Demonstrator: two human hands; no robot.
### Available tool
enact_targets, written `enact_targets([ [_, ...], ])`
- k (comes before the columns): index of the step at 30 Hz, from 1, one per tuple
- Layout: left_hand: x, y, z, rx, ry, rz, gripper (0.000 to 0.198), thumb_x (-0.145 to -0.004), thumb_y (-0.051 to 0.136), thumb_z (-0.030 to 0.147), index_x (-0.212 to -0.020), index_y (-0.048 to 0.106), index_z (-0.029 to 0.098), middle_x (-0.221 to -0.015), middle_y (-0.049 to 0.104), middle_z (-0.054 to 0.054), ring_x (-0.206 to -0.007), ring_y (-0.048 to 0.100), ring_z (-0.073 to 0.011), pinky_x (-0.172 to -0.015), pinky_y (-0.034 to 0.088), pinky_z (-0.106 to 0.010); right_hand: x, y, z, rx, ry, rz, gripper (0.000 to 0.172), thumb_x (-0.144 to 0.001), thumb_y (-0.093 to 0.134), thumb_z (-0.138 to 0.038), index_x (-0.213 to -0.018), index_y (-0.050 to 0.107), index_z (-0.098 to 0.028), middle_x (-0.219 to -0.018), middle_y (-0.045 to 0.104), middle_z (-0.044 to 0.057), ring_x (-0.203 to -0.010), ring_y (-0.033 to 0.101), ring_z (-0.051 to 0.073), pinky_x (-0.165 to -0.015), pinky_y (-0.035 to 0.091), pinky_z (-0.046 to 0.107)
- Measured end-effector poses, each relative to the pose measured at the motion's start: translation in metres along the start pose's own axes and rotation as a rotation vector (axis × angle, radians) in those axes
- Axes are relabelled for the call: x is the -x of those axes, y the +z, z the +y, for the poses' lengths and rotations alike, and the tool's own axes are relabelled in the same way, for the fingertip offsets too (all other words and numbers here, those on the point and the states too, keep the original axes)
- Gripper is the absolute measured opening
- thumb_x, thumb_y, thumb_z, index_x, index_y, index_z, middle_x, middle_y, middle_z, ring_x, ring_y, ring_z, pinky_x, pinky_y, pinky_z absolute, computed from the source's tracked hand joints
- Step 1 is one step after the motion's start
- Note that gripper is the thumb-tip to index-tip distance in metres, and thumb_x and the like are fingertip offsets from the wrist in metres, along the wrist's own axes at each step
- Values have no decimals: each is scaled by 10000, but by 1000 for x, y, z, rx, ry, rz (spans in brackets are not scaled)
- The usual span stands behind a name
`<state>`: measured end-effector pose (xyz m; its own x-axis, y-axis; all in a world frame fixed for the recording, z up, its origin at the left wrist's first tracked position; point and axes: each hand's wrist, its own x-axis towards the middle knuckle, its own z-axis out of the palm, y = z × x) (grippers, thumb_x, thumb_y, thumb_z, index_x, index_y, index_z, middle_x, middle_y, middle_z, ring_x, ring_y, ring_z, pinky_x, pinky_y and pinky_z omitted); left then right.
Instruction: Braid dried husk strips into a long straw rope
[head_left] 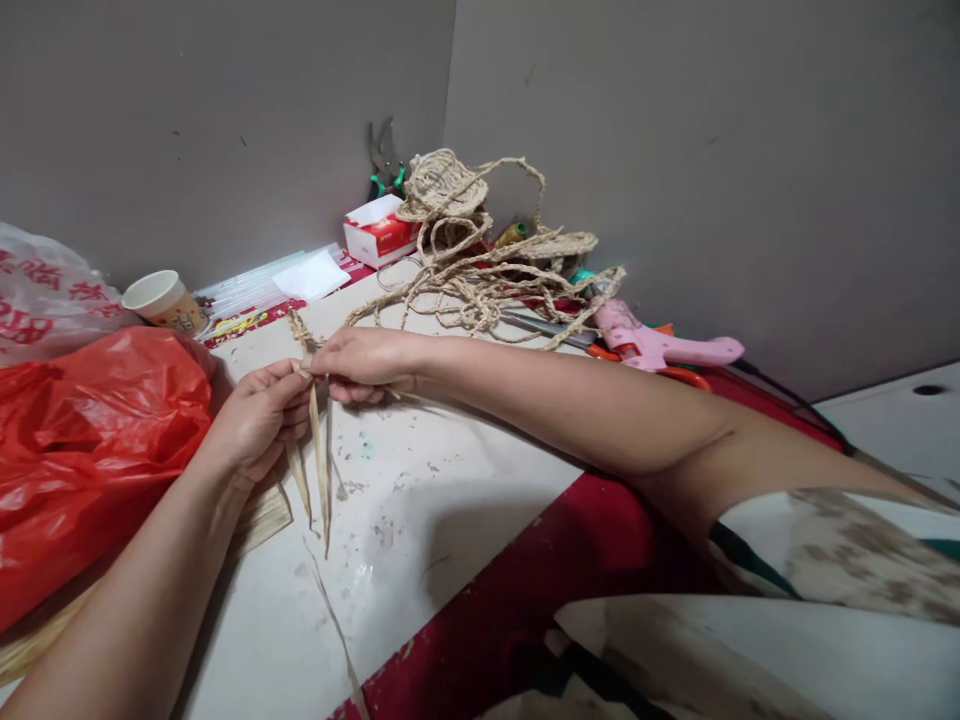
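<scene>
My left hand (268, 412) and my right hand (366, 362) meet over the white board on the table. Both pinch a braid of dried straw-like strips (300, 326) between thumb and fingers. Its plaited end sticks out above my fingertips. Below them, loose flat strips (323, 480) hang down in pale tan points. A long thin strand (334, 610) lies on the board toward me. Behind my right forearm sits a loose heap of the same braided cord (480, 285), with a coiled part (444, 185) at the back.
A red plastic bag (97, 430) bulges at the left, before a paper cup (165, 300). A red and white tissue box (379, 235) and green-handled pliers (385, 165) stand against the grey wall. A pink glue gun (652, 345) and scissors (551, 328) lie beyond my right arm.
</scene>
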<state>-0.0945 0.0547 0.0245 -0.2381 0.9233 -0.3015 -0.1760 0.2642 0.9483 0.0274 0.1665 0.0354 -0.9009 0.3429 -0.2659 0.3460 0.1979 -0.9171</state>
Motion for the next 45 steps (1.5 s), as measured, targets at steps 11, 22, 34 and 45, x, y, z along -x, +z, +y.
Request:
enact_targets([
  [11,2,1,5,-510,129,127,209,-729,651,349,-705,606,146,-516,436,34,-442,284,-67,-399,210,-174,-10,-9,6,-246,117,-199,321,-875,480,-266,-590,380,-156,-383,268,-92,-295,172,16,-298,110,144],
  [22,24,16,21,-959,204,241,135,-706,614,267,-606,624,176,-516,519,-23,-491,388,-149,-466,241,-228,-6,10,5,-486,156,-12,195,-838,472,-162,-646,469,-131,-381,248,-100,-300,173,20,-279,128,136],
  [34,33,18,18,-906,179,165,252,-751,595,350,-568,560,181,-491,493,12,-467,413,-123,-466,296,-223,-9,0,9,-664,161,-216,166,-851,434,-112,-689,472,-109,-418,206,-119,-319,116,8,-270,124,92],
  [45,4,7,-3,-199,-6,164,162,-739,624,316,-738,584,160,-503,374,72,-389,271,-39,-366,187,-148,-11,-7,12,-605,106,-324,159,-857,420,-118,-723,501,-94,-450,220,-117,-329,131,5,-295,129,98],
])
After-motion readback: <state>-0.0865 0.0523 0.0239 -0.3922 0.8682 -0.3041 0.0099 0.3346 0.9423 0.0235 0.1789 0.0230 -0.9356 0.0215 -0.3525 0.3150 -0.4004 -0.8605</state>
